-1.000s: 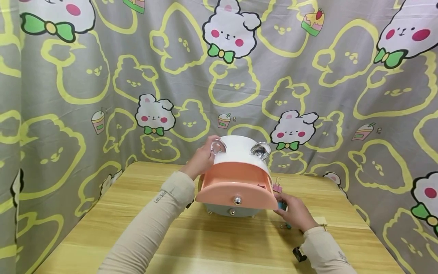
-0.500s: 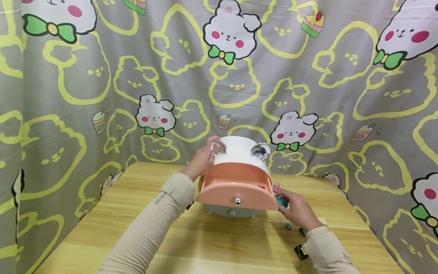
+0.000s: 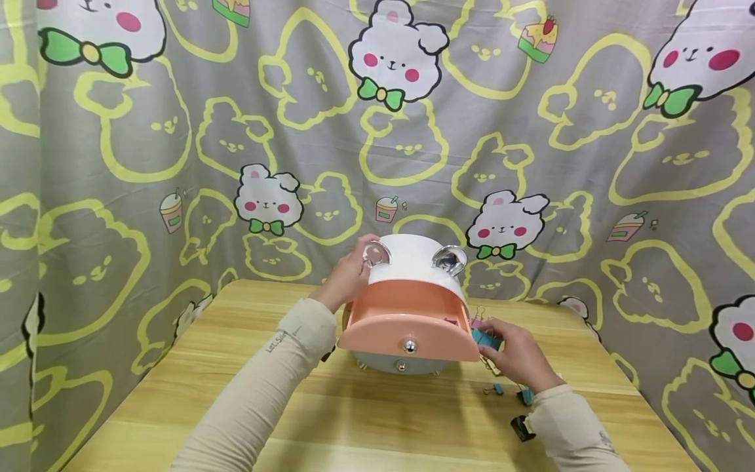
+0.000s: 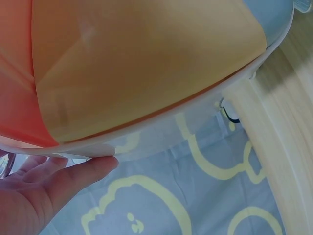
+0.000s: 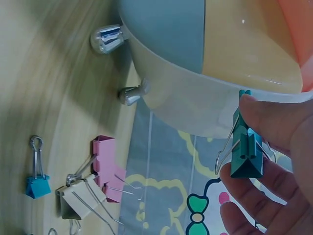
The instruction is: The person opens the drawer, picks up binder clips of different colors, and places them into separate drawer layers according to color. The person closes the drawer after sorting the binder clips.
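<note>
A rounded white drawer box [image 3: 411,255] with silver ears stands on the table. Its orange drawer [image 3: 407,337] is pulled out; inside, at the right, shows a bit of something dark pink. My left hand [image 3: 348,272] rests against the box by the left ear, its extended fingers [image 4: 93,171] touching the white shell. Beside the right side of the box, my right hand [image 3: 519,354] pinches a teal binder clip [image 5: 247,152] between thumb and fingers. In the right wrist view, the clip overlaps the white shell's edge.
Right of the box lie a pink binder clip [image 5: 105,166], a cream binder clip [image 5: 80,198] and a small blue binder clip [image 5: 38,186]. A black binder clip [image 3: 522,428] is nearer the front. A patterned curtain [image 3: 318,144] encloses the wooden table [image 3: 248,341].
My right hand has risen beside the drawer with the teal binder clip, uncovering more clips on the table below. The left hand and the box have kept their place.
</note>
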Demonstrator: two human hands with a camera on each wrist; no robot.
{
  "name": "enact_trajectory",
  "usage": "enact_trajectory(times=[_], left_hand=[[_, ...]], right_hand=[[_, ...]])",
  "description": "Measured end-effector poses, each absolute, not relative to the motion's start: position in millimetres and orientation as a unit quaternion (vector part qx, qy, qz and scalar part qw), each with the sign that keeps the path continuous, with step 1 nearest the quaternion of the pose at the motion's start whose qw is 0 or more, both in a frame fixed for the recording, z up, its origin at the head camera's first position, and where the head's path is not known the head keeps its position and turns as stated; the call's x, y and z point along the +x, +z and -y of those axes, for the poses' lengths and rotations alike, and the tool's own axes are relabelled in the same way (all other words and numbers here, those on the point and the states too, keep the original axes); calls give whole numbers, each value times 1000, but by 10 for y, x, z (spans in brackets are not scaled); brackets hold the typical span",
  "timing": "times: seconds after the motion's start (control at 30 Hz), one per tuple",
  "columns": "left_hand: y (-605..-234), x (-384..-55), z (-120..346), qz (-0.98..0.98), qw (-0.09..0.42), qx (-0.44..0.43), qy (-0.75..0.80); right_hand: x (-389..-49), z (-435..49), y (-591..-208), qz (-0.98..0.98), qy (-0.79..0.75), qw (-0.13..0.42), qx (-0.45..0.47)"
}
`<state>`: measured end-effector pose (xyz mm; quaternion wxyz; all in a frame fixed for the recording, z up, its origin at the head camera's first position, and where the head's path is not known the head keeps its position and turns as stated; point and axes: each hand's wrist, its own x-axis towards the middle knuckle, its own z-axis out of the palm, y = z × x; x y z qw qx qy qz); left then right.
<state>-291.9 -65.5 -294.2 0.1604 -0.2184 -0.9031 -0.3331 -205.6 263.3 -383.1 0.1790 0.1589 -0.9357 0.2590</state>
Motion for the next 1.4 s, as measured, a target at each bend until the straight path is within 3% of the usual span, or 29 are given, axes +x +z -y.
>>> enact_trajectory(times=[1.17, 1.4], left_hand=[[-2944, -2895, 629, 898, 173, -220, -340], [-2917, -2908, 627, 905, 154, -209, -337]], right_hand=[[-1883, -2620, -3371, 914, 272, 250, 171], [-1837, -2554, -3247, 905, 290, 253, 182]])
